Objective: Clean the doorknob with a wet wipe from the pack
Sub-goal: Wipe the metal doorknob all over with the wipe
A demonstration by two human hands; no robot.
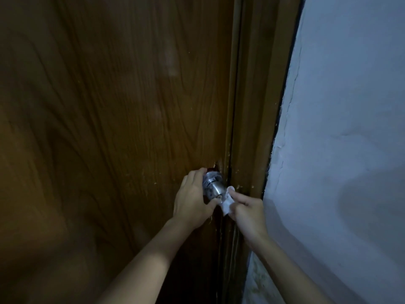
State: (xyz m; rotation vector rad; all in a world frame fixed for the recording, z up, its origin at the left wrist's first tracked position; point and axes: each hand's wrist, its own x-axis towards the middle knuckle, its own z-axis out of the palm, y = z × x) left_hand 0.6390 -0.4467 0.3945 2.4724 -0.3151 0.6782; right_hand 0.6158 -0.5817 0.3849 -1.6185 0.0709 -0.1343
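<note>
Steel doorknob (213,187) on the wooden door (109,128) is mid-wipe: left hand (192,200) grips its base, right hand (247,210) pinches the wet wipe (226,204) against its front. Next, I'd judge, rub around the remaining sides.

Left hand (192,199) gripping metal doorknob (213,187), right hand (246,210) pinching wet wipe (228,204) against it

door (109,106): takes up the whole left side
door frame (258,106): just right of the door
wall (350,128): right of the frame
doorknob (213,188): on the door, by the frame edge
left hand (192,199): on the knob's left
right hand (248,210): knob's right, pinching the wet wipe (226,204) against it
</note>
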